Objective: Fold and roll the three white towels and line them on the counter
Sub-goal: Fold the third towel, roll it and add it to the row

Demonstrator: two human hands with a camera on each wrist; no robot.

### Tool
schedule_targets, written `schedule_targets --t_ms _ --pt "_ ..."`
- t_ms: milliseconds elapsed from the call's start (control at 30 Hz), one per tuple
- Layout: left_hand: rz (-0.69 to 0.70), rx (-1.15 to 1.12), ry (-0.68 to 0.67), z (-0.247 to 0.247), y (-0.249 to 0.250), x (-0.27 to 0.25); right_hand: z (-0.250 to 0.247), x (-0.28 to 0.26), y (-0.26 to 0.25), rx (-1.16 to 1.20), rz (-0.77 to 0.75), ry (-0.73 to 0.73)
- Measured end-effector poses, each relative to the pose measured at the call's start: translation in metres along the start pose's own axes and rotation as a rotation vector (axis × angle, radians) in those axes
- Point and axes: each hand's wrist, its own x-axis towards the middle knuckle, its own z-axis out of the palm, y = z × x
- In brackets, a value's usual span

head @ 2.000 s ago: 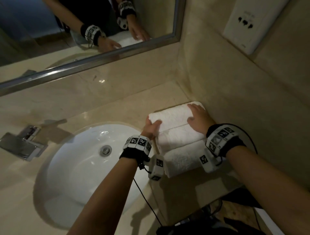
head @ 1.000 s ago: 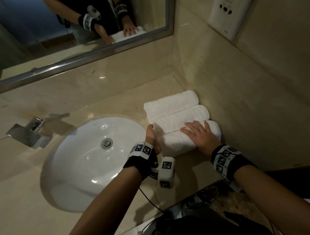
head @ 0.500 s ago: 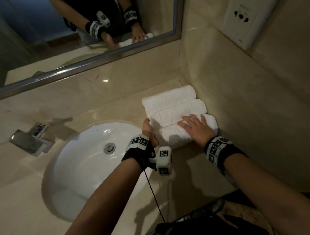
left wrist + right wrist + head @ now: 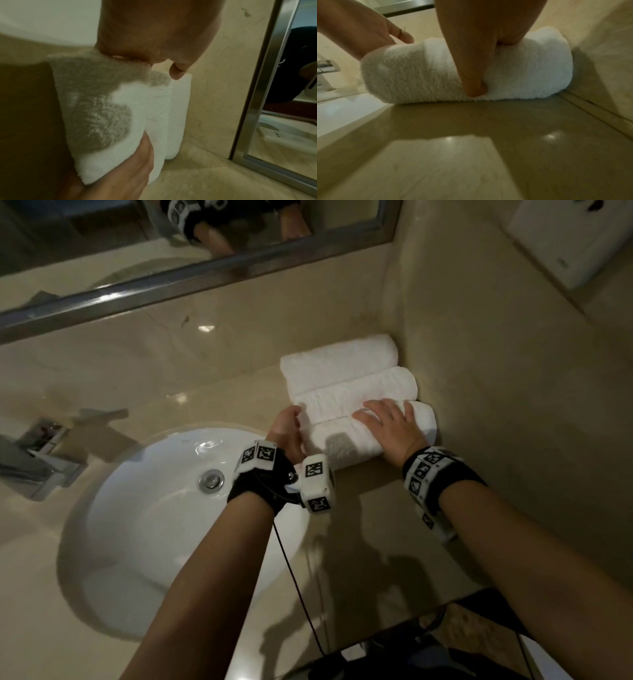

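Observation:
Three rolled white towels lie side by side on the counter in the corner: far towel, middle towel, near towel. My right hand lies flat on top of the near towel, fingers straight, thumb pressing its front side. My left hand is open, with its palm against the towels' left ends. In the left wrist view the three rolls stand close together, touching.
The right wall touches the towels' right ends. A white sink sits just left of my left hand, with a chrome faucet beyond it. Mirror at the back, socket plate high on the wall.
Two seconds ago both hands were at the far towel; they have come back to the near towel. Over the last half second they have held still there.

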Motion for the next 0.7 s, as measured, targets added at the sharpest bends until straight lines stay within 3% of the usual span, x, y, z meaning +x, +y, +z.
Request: schedule_targets --t_ms 200,333,567,633,700 --pt "-0.051 0.006 0.073 0.009 0.013 0.014 -0.007 0.024 0.005 -0.017 -0.043 0.001" --pt "-0.070 0.052 0.129 -0.008 0.007 0.077 -0.012 0.034 0.011 -0.074 -0.088 -0.026" --pt "0.011 -0.055 0.175 0.011 0.015 -0.015 -0.007 0.024 0.008 -0.049 -0.029 -0.018" --pt "0.034 0.014 0.231 0.011 0.005 -0.027 -0.009 0.015 0.009 0.134 0.028 -0.010" --pt "0.019 0.036 0.245 0.013 -0.006 -0.044 -0.012 0.002 0.011 0.417 0.099 0.108"
